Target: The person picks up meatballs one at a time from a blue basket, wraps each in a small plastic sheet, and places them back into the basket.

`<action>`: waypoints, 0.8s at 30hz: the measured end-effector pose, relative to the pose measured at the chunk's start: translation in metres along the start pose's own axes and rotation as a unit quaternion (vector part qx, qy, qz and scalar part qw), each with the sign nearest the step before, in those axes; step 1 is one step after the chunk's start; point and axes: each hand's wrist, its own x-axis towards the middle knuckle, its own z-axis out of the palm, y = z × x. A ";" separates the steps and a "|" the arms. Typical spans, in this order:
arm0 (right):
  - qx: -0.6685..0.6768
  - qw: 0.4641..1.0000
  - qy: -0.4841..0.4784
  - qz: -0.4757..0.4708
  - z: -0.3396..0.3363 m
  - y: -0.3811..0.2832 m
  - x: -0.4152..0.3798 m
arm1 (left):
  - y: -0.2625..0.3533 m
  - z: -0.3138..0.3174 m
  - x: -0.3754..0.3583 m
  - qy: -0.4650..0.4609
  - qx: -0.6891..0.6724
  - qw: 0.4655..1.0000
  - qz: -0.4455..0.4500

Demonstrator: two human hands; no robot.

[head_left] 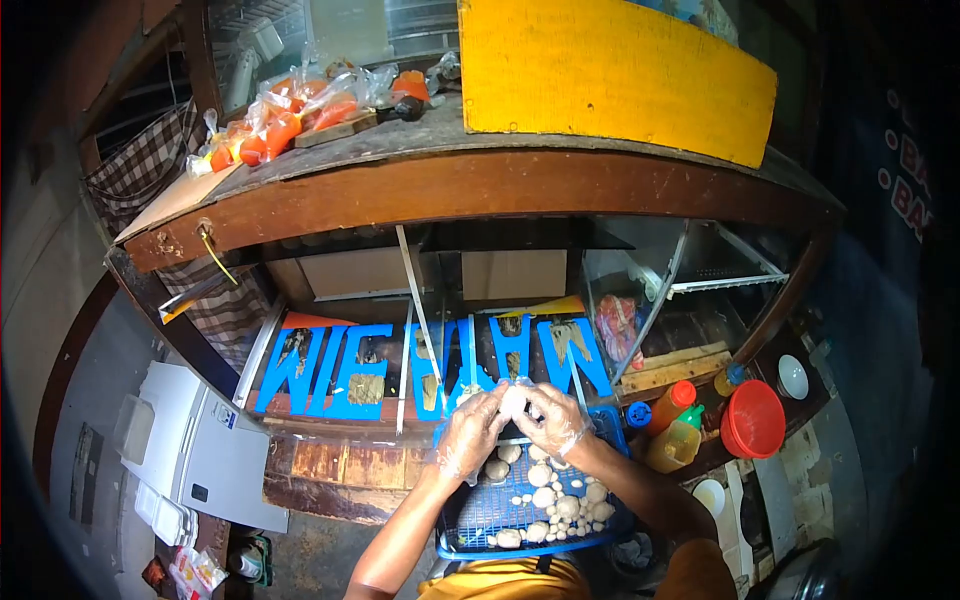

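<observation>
Both of my hands wear clear plastic gloves and meet above a blue plastic basket (465, 525). My left hand (474, 430) and my right hand (553, 422) are closed around a pale meatball (514, 402), with the fingertips of both touching it. Fingers partly cover the meatball, so its full shape is hidden. Below them, pale grey meatballs (543, 497) of large and small sizes lie in the basket, mostly towards its right side. A few larger meatballs (497, 468) sit under my left wrist.
A glass-fronted wooden cart (480, 190) with blue lettering stands ahead. On its top are bags of orange sauce (285, 125) and a yellow board (620, 75). To the right are sauce bottles (672, 405), a red container (752, 420) and bowls (792, 377). A white cabinet (215, 450) stands left.
</observation>
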 end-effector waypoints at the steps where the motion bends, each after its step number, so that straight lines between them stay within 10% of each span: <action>1: 0.001 1.000 0.017 0.002 0.001 0.000 0.006 | -0.001 -0.001 0.006 -0.005 0.008 1.000 -0.003; 24: -0.048 0.971 0.170 -0.162 -0.001 0.019 0.126 | 0.004 -0.033 0.114 0.222 0.018 0.950 0.217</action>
